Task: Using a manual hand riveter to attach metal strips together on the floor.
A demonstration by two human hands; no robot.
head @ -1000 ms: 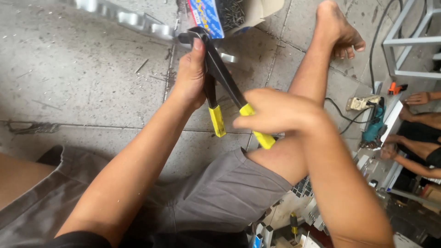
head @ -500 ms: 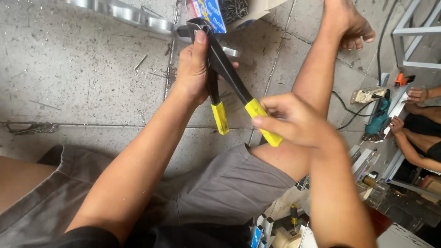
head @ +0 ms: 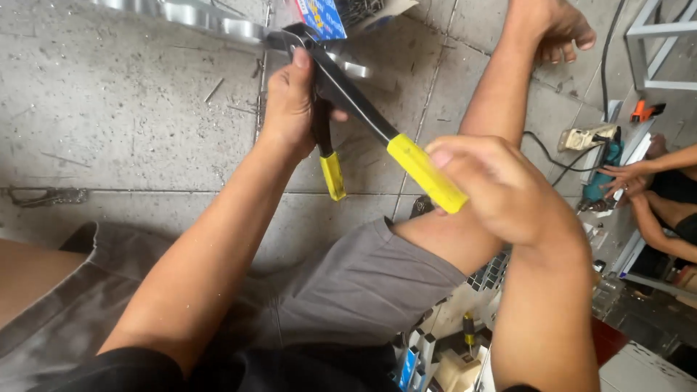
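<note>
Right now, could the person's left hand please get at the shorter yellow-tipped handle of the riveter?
Probably yes: the left hand already grips the riveter near its head, and the shorter handle hangs free just below it. The right hand holds only the longer handle.

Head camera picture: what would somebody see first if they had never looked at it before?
First, the big black tool with yellow handles in the middle: the left hand holds it near its head and the right hand has its grip on the longer yellow handle. The tool's head meets a shiny metal strip on the grey tiled floor at the top. At the right edge, another person's hands rest on a teal power tool.
</note>
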